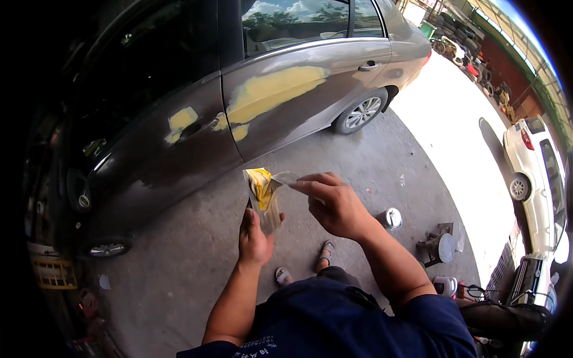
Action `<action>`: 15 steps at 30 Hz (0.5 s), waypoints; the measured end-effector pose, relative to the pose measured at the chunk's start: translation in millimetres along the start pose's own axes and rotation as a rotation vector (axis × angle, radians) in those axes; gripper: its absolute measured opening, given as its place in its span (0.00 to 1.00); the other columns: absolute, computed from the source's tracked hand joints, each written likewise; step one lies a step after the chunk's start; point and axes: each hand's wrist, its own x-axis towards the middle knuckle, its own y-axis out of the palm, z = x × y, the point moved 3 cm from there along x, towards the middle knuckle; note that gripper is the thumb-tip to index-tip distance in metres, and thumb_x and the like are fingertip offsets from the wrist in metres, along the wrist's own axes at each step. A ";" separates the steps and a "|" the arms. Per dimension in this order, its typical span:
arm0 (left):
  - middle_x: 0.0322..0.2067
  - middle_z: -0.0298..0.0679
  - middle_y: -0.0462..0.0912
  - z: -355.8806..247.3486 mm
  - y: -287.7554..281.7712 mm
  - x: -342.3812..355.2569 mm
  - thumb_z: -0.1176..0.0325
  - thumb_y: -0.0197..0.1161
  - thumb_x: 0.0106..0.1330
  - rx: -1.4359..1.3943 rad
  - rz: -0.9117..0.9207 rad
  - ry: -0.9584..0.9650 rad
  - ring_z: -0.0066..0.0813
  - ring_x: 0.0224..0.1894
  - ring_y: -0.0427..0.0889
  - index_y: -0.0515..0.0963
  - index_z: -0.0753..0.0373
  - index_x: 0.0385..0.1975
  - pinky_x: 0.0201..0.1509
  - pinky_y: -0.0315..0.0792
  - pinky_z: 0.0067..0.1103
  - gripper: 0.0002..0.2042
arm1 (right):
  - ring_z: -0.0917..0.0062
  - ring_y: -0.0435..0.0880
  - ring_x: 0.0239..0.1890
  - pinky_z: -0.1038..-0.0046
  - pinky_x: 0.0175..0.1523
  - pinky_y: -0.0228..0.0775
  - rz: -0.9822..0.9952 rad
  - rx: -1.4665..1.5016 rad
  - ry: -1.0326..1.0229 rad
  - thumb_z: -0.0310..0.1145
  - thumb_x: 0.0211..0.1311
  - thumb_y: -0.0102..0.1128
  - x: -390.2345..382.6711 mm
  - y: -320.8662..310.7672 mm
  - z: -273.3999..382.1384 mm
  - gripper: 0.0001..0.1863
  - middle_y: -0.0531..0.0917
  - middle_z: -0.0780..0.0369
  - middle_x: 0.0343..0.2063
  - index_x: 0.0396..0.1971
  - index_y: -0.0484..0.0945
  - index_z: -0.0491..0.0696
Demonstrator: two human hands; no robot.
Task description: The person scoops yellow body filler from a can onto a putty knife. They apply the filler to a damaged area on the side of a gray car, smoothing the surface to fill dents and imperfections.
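Note:
My left hand grips a flat mixing plate with yellow and white putty on its top part. My right hand pinches a thin, pale spreader at the upper right of the plate, its edge against the putty. Just beyond both hands stands a dark grey-brown car, whose rear door carries a broad yellow filler patch; a smaller patch surrounds the front door handle.
At my right on the concrete floor are a metal can, a low stool and a white jug. A white car and stacked tyres line the right side. A yellow crate lies at the left edge.

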 end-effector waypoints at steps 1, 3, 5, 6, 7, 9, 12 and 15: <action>0.55 0.37 0.70 5.0 -2.1 0.9 0.45 0.42 0.73 0.057 -0.004 0.076 0.27 0.55 0.70 0.58 0.63 0.64 0.57 0.69 0.32 0.30 | 0.60 0.77 0.49 0.64 0.52 0.71 0.006 0.059 0.019 0.15 0.46 0.52 13.5 -5.9 10.6 0.25 0.80 0.55 0.44 0.47 0.78 0.46; 0.56 0.38 0.69 3.9 3.4 7.6 0.47 0.41 0.74 0.125 -0.002 0.185 0.28 0.54 0.71 0.57 0.63 0.65 0.58 0.69 0.31 0.29 | 0.59 0.77 0.48 0.65 0.52 0.71 0.061 0.041 -0.014 0.15 0.46 0.52 7.7 13.7 13.3 0.25 0.81 0.55 0.44 0.48 0.78 0.46; 0.56 0.42 0.71 2.5 -6.7 12.0 0.46 0.43 0.72 0.049 0.015 0.062 0.33 0.54 0.73 0.57 0.62 0.65 0.57 0.70 0.33 0.30 | 0.59 0.77 0.49 0.66 0.53 0.71 0.126 -0.042 -0.008 0.14 0.45 0.52 -12.5 21.4 4.9 0.26 0.80 0.55 0.45 0.48 0.79 0.46; 0.56 0.44 0.71 -7.1 -1.4 9.6 0.45 0.44 0.71 -0.034 -0.017 -0.001 0.35 0.56 0.73 0.58 0.61 0.65 0.55 0.72 0.35 0.31 | 0.60 0.77 0.49 0.65 0.53 0.71 0.094 -0.040 -0.064 0.14 0.44 0.53 -11.3 6.5 7.3 0.26 0.80 0.55 0.45 0.48 0.79 0.46; 0.57 0.45 0.71 -15.1 4.2 9.3 0.44 0.45 0.71 -0.167 0.039 -0.139 0.37 0.58 0.72 0.58 0.60 0.65 0.53 0.73 0.37 0.31 | 0.60 0.77 0.49 0.64 0.53 0.71 0.062 -0.037 -0.120 0.14 0.44 0.53 -9.5 -13.0 13.3 0.27 0.80 0.55 0.45 0.48 0.79 0.46; 0.60 0.49 0.69 -18.5 4.2 3.2 0.43 0.46 0.69 -0.393 0.245 -0.344 0.46 0.62 0.69 0.59 0.59 0.66 0.46 0.78 0.43 0.32 | 0.59 0.76 0.50 0.62 0.55 0.70 0.030 -0.024 -0.264 0.14 0.41 0.55 -2.8 -40.6 25.2 0.28 0.80 0.56 0.46 0.48 0.79 0.46; 0.62 0.51 0.64 -21.7 20.2 -7.1 0.44 0.50 0.68 -0.786 0.571 -0.436 0.61 0.59 0.68 0.55 0.57 0.68 0.42 0.79 0.49 0.33 | 0.60 0.74 0.52 0.61 0.55 0.70 0.113 0.157 -0.389 0.15 0.37 0.57 9.9 -37.6 19.3 0.30 0.78 0.57 0.48 0.48 0.79 0.48; 0.64 0.51 0.60 -18.4 19.4 -5.3 0.45 0.51 0.68 -0.782 0.659 -0.484 0.64 0.60 0.66 0.54 0.56 0.68 0.41 0.78 0.51 0.34 | 0.59 0.73 0.54 0.61 0.57 0.68 0.115 0.216 -0.365 0.15 0.37 0.56 9.0 -32.0 -3.4 0.30 0.78 0.57 0.49 0.48 0.78 0.47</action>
